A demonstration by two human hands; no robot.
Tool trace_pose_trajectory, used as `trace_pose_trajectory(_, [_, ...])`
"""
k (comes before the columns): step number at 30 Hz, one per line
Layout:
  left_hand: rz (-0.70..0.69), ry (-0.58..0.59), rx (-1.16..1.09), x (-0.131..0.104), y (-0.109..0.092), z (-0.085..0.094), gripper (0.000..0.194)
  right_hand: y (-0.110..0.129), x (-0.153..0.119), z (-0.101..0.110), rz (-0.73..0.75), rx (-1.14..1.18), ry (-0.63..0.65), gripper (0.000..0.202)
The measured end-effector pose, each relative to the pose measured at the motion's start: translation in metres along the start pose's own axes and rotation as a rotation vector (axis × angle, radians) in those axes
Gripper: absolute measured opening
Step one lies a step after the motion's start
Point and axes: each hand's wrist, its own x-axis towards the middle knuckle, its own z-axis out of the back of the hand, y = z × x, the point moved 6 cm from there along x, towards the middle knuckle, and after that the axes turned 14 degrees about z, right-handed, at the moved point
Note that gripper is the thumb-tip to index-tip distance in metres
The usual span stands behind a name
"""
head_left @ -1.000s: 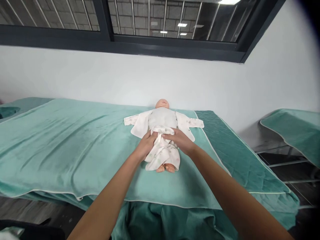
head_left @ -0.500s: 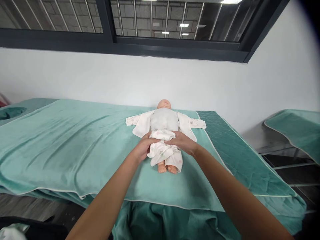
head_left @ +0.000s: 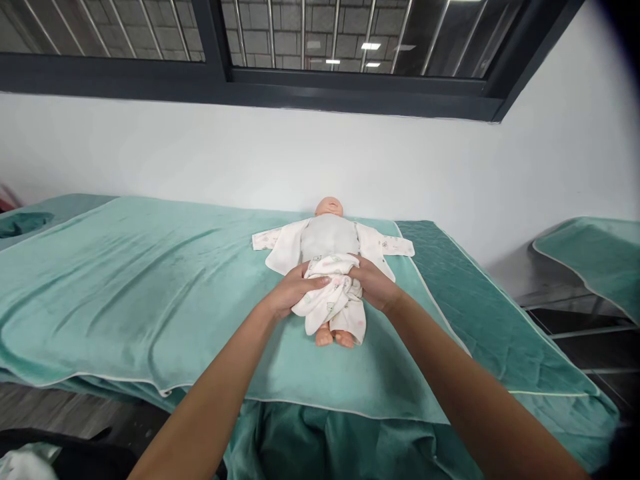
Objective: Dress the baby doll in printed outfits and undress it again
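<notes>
A baby doll (head_left: 329,233) lies on its back on a green blanket, its head toward the wall and its bare feet toward me. An opened white printed jacket (head_left: 284,245) is spread on both sides of its torso, with the sleeves out. White printed baby pants (head_left: 333,290) are bunched over its hips and legs. My left hand (head_left: 295,288) grips the pants at their left side, thumb on top. My right hand (head_left: 373,283) grips the pants' right side near the waist; some of its fingers are hidden by the cloth.
The light green blanket (head_left: 150,300) covers the bed, with a darker quilted cover (head_left: 460,300) at right. Behind stand a white wall (head_left: 200,153) and a dark window frame (head_left: 350,93). A second green-covered surface (head_left: 595,257) is at far right. Dark fabric (head_left: 75,453) lies at lower left.
The right thumb has shifted from the front of the pants to their right side. The bunched cloth around the waist has been reshaped and pulled slightly up. The doll's body stays in place.
</notes>
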Motion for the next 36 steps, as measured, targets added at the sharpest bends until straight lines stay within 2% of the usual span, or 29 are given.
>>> trace_pose_trajectory(3, [0.031,-0.026,-0.028,0.003,0.002,0.003,0.047,0.001,-0.001,-0.003,-0.004,-0.038,0.025,0.037])
trace_pose_trajectory(8, [-0.024,-0.053,-0.199,0.007,0.008,0.01,0.044,0.0,-0.005,-0.007,-0.019,-0.146,0.055,0.032])
trace_pose_trajectory(13, [-0.039,-0.067,-0.24,0.005,0.012,0.009,0.043,-0.004,-0.007,-0.004,-0.016,-0.146,0.041,0.03])
trace_pose_trajectory(20, [-0.006,-0.098,-0.135,0.002,0.01,0.006,0.053,-0.005,-0.005,-0.001,-0.005,-0.03,-0.002,0.034])
trace_pose_trajectory(27, [0.053,-0.038,0.096,-0.003,0.002,-0.001,0.049,-0.007,-0.002,0.005,-0.007,0.013,-0.043,0.033])
trace_pose_trajectory(31, [0.065,-0.086,0.048,0.0,0.005,0.004,0.046,0.0,-0.007,0.002,-0.012,-0.119,0.036,0.035])
trace_pose_trajectory(36, [-0.046,-0.14,-0.108,-0.001,0.007,0.005,0.042,0.009,-0.012,-0.017,-0.046,-0.314,0.33,0.04])
